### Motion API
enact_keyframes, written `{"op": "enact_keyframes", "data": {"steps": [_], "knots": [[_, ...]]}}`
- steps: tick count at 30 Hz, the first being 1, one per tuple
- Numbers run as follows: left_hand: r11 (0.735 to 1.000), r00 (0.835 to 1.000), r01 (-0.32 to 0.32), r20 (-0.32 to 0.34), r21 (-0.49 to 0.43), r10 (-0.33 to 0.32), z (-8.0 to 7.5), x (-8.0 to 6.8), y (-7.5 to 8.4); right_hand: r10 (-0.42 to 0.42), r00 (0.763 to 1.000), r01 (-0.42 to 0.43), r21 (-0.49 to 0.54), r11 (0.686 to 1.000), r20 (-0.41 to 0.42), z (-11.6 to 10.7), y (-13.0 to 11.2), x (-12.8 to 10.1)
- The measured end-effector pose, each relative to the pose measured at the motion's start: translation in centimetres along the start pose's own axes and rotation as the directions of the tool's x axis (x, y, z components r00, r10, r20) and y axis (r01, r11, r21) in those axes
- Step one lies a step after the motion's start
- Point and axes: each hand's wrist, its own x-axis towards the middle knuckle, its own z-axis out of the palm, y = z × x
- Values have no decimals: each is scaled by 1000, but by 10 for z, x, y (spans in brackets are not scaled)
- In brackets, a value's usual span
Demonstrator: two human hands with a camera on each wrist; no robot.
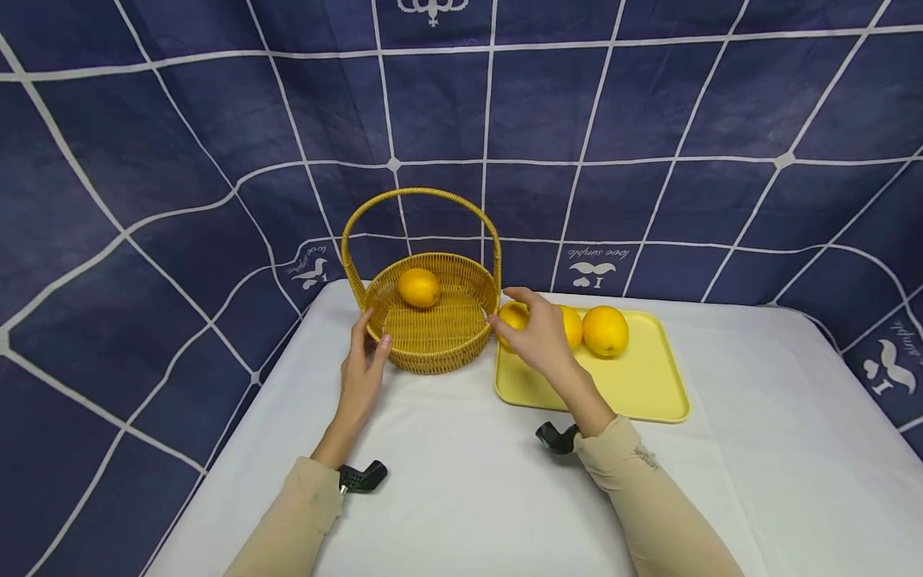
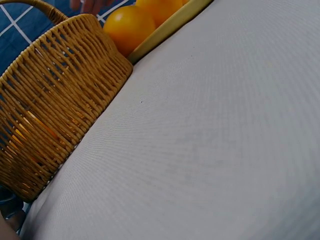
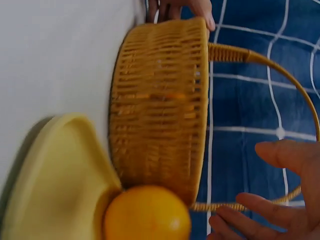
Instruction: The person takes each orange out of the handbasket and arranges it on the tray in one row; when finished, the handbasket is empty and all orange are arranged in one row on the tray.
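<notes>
A round woven basket point(image 1: 433, 361) with a tall arched handle point(image 1: 421, 191) stands upright, one orange point(image 1: 419, 288) inside. At its left side is my left hand point(image 1: 362, 385), fingers loosely extended along the outer wall and thumb near the rim. The right wrist view shows those fingers point(image 3: 167, 11) at the basket's far side. My right hand point(image 1: 544, 340) hovers by the basket's right rim, fingers spread and holding nothing. Beneath it lies an orange point(image 3: 147, 215), partly hidden by the hand in the head view. That orange sits against the basket, on a yellow tray point(image 1: 634, 393).
Two more oranges stand on the tray's back part, one point(image 1: 606, 331) in full sight, the other point(image 1: 572, 327) partly covered by my right hand. A white cloth point(image 1: 461, 481) covers the table. Behind it hangs a dark blue curtain point(image 1: 649, 104) with white lines.
</notes>
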Motion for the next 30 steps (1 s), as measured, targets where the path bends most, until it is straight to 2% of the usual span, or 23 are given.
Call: {"op": "enact_keyframes", "data": {"steps": [5, 9, 15, 25, 30], "knots": [[1000, 1000, -17, -5, -4, 17, 0, 0, -1, -45, 997, 45, 2, 999, 64, 15, -18, 20], [1000, 1000, -23, -8, -10, 23, 1, 2, -1, -49, 993, 46, 39, 998, 103, 27, -30, 39], [1000, 1000, -12, 3, 10, 12, 1, 2, -2, -7, 987, 0, 43, 999, 163, 46, -42, 62], [1000, 1000, -11, -1, -7, 11, -1, 4, -2, 80, 958, -60, -80, 995, 275, 65, -69, 102], [1000, 1000, -13, -3, -8, 13, 1, 4, -2, 129, 944, -117, -56, 992, 305, 75, -68, 116]]}}
